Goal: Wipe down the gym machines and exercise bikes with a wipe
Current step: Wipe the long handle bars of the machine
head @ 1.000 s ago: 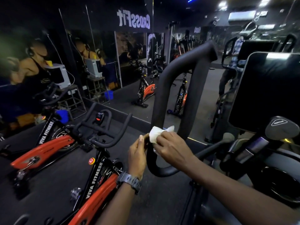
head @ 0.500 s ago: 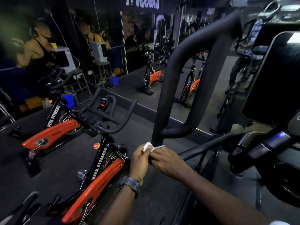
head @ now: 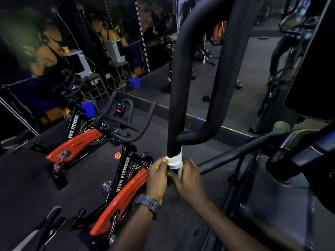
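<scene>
The white wipe (head: pixel 174 161) was wrapped as a band around the machine's black handle bar (head: pixel 176 98), just below its foam grip, likely so one pass cleaned every side; the left hand (head: pixel 157 178) and right hand (head: pixel 188 182) both pinched it, holding the wrap tight against the bar.

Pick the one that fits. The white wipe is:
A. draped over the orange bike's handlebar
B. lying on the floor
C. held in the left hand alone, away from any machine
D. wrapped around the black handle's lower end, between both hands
D: the wipe circles the bottom of the black handle, with the left hand and right hand gripping at it from either side.
</scene>
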Demonstrator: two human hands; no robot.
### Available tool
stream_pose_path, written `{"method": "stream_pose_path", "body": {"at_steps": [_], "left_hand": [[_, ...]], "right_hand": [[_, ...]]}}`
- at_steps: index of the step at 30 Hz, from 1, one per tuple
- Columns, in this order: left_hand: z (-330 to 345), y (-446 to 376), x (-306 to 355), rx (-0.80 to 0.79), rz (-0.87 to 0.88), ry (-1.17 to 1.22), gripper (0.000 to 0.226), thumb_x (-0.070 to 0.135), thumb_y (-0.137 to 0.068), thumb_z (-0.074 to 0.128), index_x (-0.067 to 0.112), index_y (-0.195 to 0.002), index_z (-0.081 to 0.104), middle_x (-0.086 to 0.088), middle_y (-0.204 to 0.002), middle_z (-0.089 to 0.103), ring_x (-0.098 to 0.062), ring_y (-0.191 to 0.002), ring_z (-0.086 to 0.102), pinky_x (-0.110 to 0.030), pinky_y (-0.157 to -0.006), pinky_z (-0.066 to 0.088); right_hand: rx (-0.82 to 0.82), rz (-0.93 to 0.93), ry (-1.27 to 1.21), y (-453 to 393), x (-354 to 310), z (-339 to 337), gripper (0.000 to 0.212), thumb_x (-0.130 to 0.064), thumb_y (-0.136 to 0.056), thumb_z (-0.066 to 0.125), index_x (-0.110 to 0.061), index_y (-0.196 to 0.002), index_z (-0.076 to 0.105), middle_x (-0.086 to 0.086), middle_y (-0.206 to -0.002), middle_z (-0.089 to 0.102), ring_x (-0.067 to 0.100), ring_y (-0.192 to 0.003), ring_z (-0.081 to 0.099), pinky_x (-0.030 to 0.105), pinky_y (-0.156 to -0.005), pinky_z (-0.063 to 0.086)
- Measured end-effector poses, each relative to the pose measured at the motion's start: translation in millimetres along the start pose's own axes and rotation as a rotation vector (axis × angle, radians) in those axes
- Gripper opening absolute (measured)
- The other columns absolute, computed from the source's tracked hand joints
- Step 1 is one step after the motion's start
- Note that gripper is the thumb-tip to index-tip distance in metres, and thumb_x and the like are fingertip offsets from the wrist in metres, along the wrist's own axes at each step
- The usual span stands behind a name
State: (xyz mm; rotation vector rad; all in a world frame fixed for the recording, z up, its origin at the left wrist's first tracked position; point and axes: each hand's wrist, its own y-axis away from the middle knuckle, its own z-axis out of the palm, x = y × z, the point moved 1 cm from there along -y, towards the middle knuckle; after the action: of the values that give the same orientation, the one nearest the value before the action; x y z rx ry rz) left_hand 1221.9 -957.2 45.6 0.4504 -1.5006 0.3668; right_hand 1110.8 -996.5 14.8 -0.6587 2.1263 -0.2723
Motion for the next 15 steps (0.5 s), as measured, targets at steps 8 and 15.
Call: {"method": "stream_pose_path", "body": {"at_steps": [8, 15], "left_hand": [[-3, -9, -20, -0.03, -0.058, 0.047, 0.022, 0.013, -0.095, 0.053, 0.01, -0.103, 0.074, -0.012, -0.104, 0.075, -0.029, -0.101, 0.069, -0.051, -0.096, 0.049], [0, -17, -37, -0.108, 0.011, 0.218, 0.036, 0.017, -0.079, 0.045, 0.009, -0.099, 0.073, -0.012, -0.095, 0.074, -0.025, -0.089, 0.067, -0.037, -0.079, 0.052]], "right_hand": [[-0.037, -0.103, 0.344, 13, 45, -17, 0.051, -0.051, -0.096, 0.043, -0.012, -0.123, 0.062, 0.006, -0.132, 0.054, 0.024, -0.124, 0.05, 0.038, -0.113, 0.033], [0.259, 0.015, -0.029, -7, 9, -7, 0.046, -0.041, -0.099, 0.045, -0.011, -0.073, 0.068, -0.002, -0.072, 0.063, 0.004, -0.064, 0.054, 0.013, -0.059, 0.033]]}}
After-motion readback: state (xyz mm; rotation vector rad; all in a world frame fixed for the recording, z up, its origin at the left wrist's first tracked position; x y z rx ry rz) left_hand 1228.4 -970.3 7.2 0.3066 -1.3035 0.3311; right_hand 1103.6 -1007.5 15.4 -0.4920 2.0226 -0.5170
